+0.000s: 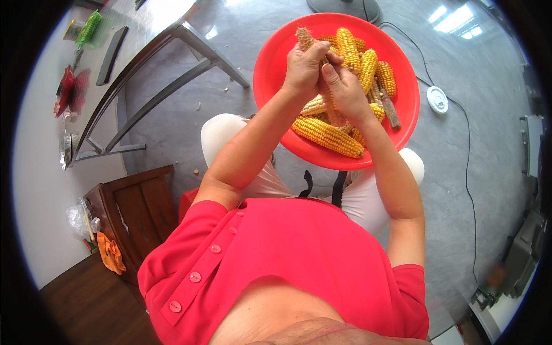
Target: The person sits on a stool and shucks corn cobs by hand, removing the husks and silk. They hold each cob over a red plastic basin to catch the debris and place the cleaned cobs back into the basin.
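My left hand (304, 69) is closed around a bare, brownish corn cob (305, 39), whose frayed tip sticks up past the fingers. Against it presses my right hand (348, 92), thumb upward, its fingers curled round a cob too. A pinkish stripped length of cob (333, 110) shows below the hands; whether it belongs to the same cob I cannot tell. Both hands are over a round red plastic basin (269, 82). Several yellow ears of corn lie in it, one large ear (327, 137) at the near side. A brown stick-like piece (390, 113) rests at the right.
A metal-legged table (202, 47) stands at the left, with a wooden cabinet (142, 211) nearer me. On the grey floor (435, 181) are a black cable (468, 172) and a white round disc (437, 100). A dark round base (345, 7) stands beyond the basin.
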### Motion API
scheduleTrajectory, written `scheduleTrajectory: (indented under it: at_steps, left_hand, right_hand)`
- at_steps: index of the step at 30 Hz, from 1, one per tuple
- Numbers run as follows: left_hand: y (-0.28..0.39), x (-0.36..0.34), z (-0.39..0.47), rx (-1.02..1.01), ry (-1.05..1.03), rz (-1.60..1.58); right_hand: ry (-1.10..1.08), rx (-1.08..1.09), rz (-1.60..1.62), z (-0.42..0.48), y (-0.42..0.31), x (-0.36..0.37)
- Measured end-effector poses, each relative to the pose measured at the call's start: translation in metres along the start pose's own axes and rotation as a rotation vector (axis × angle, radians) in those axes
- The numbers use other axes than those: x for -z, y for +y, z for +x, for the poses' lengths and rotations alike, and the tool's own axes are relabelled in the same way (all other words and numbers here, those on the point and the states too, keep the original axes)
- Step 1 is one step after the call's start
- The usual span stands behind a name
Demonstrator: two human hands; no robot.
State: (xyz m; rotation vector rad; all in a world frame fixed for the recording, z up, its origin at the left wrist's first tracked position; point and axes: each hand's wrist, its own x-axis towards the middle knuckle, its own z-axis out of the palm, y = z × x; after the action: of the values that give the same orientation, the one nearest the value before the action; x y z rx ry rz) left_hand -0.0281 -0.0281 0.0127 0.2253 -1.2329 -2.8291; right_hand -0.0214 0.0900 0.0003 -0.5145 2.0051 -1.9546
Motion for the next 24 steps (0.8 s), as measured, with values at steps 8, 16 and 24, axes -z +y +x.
scheduleTrajectory:
  at_steps: [8, 16, 24]
  left_hand:
    - [-0.006, 0.002, 0.0, -0.037, -0.017, 0.008]
    - [0.004, 0.005, 0.007, -0.084, 0.112, 0.028]
    - [-0.001, 0.004, 0.006, -0.176, 0.195, 0.055]
  right_hand:
    - [0.054, -0.074, 0.148, -0.001, 0.003, 0.0]
    - [-0.013, -0.132, 0.192, -0.001, -0.016, 0.002]
    - [0.12, 0.007, -0.233, -0.003, -0.016, -0.013]
